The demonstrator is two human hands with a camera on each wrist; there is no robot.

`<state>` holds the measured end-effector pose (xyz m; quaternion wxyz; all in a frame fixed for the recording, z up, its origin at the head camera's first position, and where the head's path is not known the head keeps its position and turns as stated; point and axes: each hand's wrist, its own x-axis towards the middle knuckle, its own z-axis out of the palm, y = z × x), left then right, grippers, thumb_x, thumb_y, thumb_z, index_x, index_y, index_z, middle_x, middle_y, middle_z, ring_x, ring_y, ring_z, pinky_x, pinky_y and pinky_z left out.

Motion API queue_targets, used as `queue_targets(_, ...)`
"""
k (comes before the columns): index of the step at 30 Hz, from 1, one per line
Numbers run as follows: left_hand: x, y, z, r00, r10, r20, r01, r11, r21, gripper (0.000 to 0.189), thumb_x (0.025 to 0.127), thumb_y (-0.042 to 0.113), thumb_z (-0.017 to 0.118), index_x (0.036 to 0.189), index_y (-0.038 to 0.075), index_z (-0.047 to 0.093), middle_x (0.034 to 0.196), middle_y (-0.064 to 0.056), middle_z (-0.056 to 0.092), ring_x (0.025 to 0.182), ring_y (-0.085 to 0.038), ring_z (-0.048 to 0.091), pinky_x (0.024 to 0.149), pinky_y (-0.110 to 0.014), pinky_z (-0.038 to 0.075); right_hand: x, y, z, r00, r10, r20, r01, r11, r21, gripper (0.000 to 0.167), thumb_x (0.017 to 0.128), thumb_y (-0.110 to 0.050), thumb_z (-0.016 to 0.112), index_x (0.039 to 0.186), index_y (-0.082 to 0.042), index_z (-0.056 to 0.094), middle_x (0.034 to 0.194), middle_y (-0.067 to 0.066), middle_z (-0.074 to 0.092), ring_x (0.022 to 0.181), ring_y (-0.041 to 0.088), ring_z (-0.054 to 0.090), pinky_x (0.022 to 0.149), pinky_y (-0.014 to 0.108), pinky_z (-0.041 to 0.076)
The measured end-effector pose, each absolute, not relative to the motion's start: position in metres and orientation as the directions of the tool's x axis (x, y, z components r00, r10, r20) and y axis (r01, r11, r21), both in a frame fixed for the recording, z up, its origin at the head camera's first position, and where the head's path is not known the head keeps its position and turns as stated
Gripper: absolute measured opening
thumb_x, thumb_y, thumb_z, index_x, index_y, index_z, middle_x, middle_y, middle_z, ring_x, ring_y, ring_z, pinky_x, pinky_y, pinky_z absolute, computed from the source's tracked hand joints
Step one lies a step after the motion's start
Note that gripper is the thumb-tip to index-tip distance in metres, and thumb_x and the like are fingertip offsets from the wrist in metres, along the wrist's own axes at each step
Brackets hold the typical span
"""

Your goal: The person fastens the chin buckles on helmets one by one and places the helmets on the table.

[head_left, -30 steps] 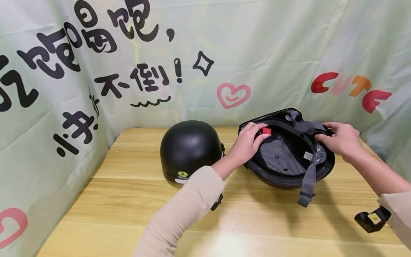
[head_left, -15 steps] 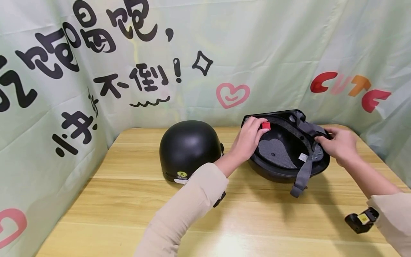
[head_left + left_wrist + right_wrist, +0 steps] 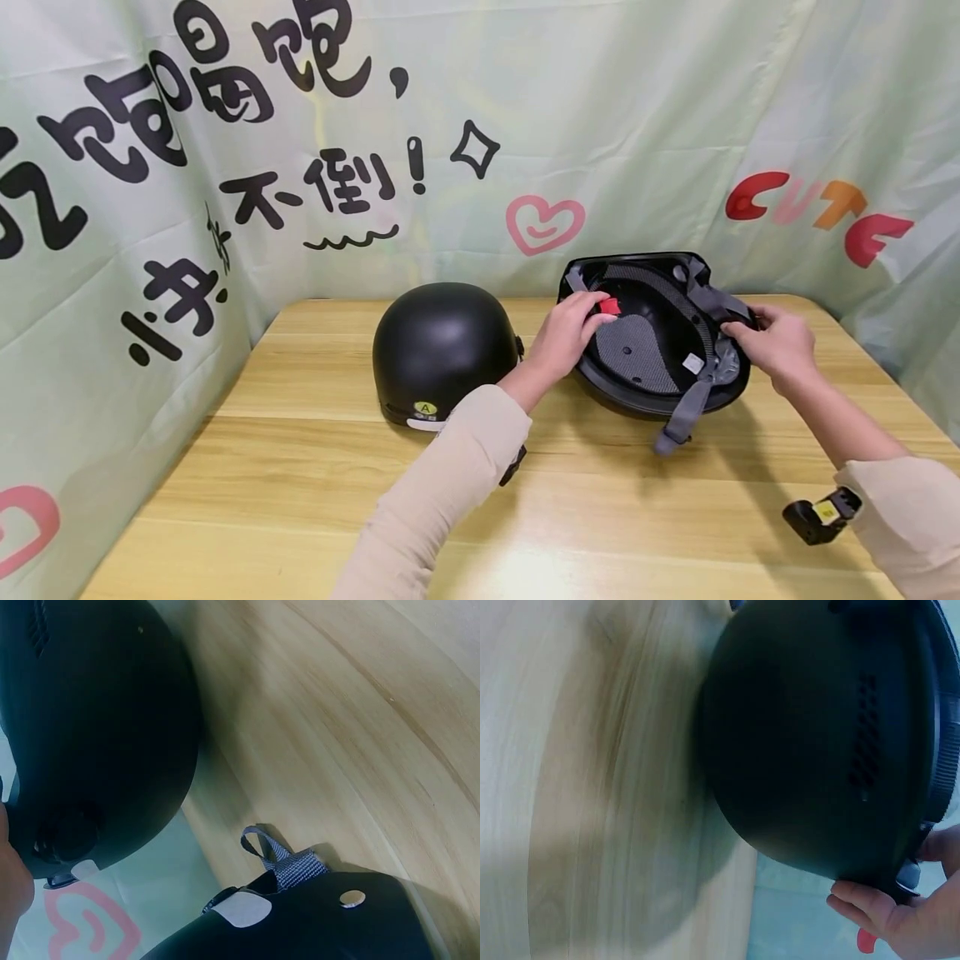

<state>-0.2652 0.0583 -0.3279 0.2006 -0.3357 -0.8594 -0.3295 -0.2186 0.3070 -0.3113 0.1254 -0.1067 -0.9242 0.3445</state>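
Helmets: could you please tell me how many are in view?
2: one black helmet sits dome-up on the table; the second helmet is between the left hand and right hand.

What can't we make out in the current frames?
- Upright helmet, inside: hidden by its own shell, head view.
- Its lower right side: behind the left sleeve, head view.
- Red piece, full shape: partly covered by left hand, head view.
- White label inside the tipped helmet: any print too small, head view.
- Most of the left hand: cut off by left edge, left wrist view.
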Motion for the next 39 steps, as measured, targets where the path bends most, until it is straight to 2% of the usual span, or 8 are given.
queue_targets(5, -0.265, 0.059, -0.327, -0.689, 0.464, 0.556, 0.717, 0.545, 0.434, 0.037, 0.090, 0.026, 0.056, 0.121, 0.005, 0.059, 0.114, -0.007, 0.064, 0.104, -0.015, 0.061, 0.091, -0.017, 0.047, -0.215, 0.315, -0.311, -0.966, 0.192, 0.173, 0.026, 0.739, -0.674, 0.051, 0.087, -0.020, 0.057, 0.123, 0.015, 0.048, 0.085, 0.004, 0.065, 0.069, -0.013, 0.039, 0.059, 0.011, 0.036)
queue_targets(13, -0.264, 0.059, -0.330, -0.705, 0.470, 0.531, 0.702, 0.571, 0.427, 0.038, 0.091, 0.027, 0.055, 0.121, 0.004, 0.059, 0.114, -0.007, 0.065, 0.104, -0.016, 0.061, 0.091, -0.018, 0.047, -0.205, 0.323, -0.316, -0.982, 0.086, 0.168, -0.049, 0.744, -0.666, 0.064, 0.090, -0.022, 0.056, 0.135, 0.016, 0.032, 0.121, 0.045, 0.044, 0.075, -0.027, 0.028, 0.057, 0.002, 0.034)
queue_targets(17, -0.265, 0.059, -0.332, -0.717, 0.470, 0.514, 0.691, 0.573, 0.441, 0.038, 0.091, 0.026, 0.055, 0.122, 0.003, 0.058, 0.115, -0.007, 0.064, 0.105, -0.016, 0.060, 0.092, -0.019, 0.047, -0.200, 0.321, -0.321, -0.979, 0.083, 0.186, -0.060, 0.757, -0.650, 0.066, 0.090, -0.024, 0.055, 0.136, 0.015, 0.029, 0.124, 0.043, 0.043, 0.087, 0.011, 0.061, 0.059, 0.004, 0.032)
queue_targets(20, -0.266, 0.058, -0.333, -0.712, 0.469, 0.522, 0.696, 0.569, 0.438, 0.038, 0.091, 0.026, 0.055, 0.122, 0.004, 0.058, 0.115, -0.007, 0.064, 0.105, -0.016, 0.060, 0.091, -0.019, 0.047, -0.196, 0.319, -0.321, -0.970, 0.094, 0.225, -0.074, 0.763, -0.642, 0.067, 0.091, -0.026, 0.053, 0.138, 0.014, 0.027, 0.128, 0.042, 0.040, 0.111, 0.054, 0.043, 0.072, 0.018, 0.043)
queue_targets(23, -0.267, 0.058, -0.334, -0.697, 0.462, 0.548, 0.709, 0.556, 0.433, 0.037, 0.090, 0.026, 0.056, 0.120, 0.003, 0.059, 0.113, -0.008, 0.064, 0.103, -0.016, 0.061, 0.090, -0.018, 0.047, -0.189, 0.311, -0.318, -0.930, 0.099, 0.355, -0.158, 0.762, -0.627, 0.061, 0.092, -0.023, 0.053, 0.138, 0.011, 0.031, 0.131, 0.040, 0.039, 0.115, 0.057, 0.038, 0.087, 0.047, 0.043)
queue_targets(25, -0.268, 0.057, -0.333, -0.689, 0.457, 0.563, 0.716, 0.550, 0.431, 0.037, 0.090, 0.025, 0.057, 0.119, 0.003, 0.060, 0.111, -0.008, 0.065, 0.102, -0.016, 0.061, 0.090, -0.019, 0.048, -0.185, 0.304, -0.317, -0.857, 0.074, 0.511, -0.279, 0.767, -0.578, 0.055, 0.090, -0.018, 0.058, 0.135, 0.008, 0.040, 0.129, 0.037, 0.044, 0.115, 0.055, 0.040, 0.097, 0.057, 0.033)
queue_targets(33, -0.270, 0.053, -0.334, -0.678, 0.447, 0.584, 0.727, 0.528, 0.439, 0.035, 0.089, 0.024, 0.059, 0.118, 0.003, 0.060, 0.111, -0.009, 0.065, 0.101, -0.017, 0.061, 0.090, -0.019, 0.048, -0.174, 0.279, -0.324, -0.370, -0.276, 0.887, -0.701, 0.709, -0.072, 0.060, 0.094, -0.045, 0.048, 0.111, 0.012, 0.060, 0.111, 0.029, 0.060, 0.128, 0.010, 0.044, 0.111, 0.024, 0.027)
queue_targets(39, -0.272, 0.050, -0.336, -0.681, 0.454, 0.575, 0.724, 0.534, 0.437, 0.034, 0.089, 0.022, 0.059, 0.117, 0.004, 0.060, 0.110, -0.009, 0.064, 0.100, -0.017, 0.061, 0.090, -0.019, 0.048, -0.165, 0.264, -0.329, -0.023, -0.504, 0.863, -0.785, 0.544, 0.297, 0.042, 0.096, -0.028, 0.050, 0.109, 0.010, 0.062, 0.110, 0.026, 0.063, 0.124, 0.027, 0.051, 0.110, 0.034, 0.032)
